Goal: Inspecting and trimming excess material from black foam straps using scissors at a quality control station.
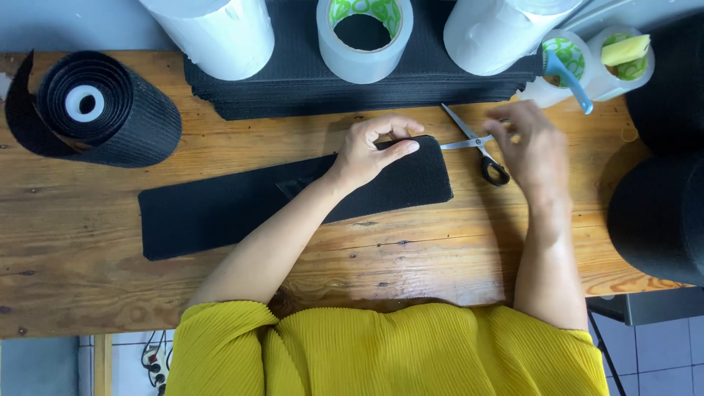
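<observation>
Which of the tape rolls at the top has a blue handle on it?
The right-hand roll beside the scissors; the big centre roll has none.

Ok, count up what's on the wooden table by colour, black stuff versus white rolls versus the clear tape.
Black: 5, namely flat strip, small roll, sheet stack, two big rolls at the right edge
White rolls: 2
Clear tape: 1
Total: 8

Mustard-yellow top of finely pleated, ribbed fabric (381,352), short sleeves ending above the elbows, both forearms bare, no rings or watch visible
</observation>
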